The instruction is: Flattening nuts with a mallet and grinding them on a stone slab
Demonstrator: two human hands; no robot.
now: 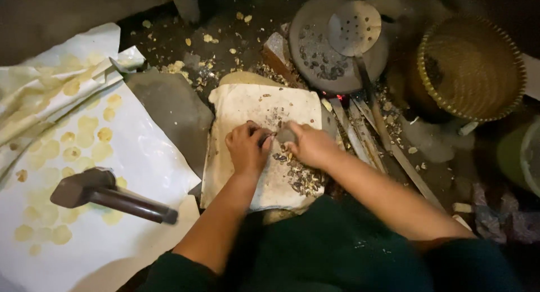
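Head | left hand (246, 148), right hand (308, 145) gripping stone (286, 136) | cloth (247, 109)

The fingers (264, 139) of the left hand (246, 148) curl inward, so what they pinch at the frame's centre is hidden. The right hand (308, 145) covers most of a small grey stone (286, 136). Dark bits (301, 177) scattered on the cloth (247, 109) are too small to identify. A green container (520, 154) is cut off at the right edge. The white sheet (135, 157) runs past the left and bottom edges. The basket (469, 67) interior is too dim to read.
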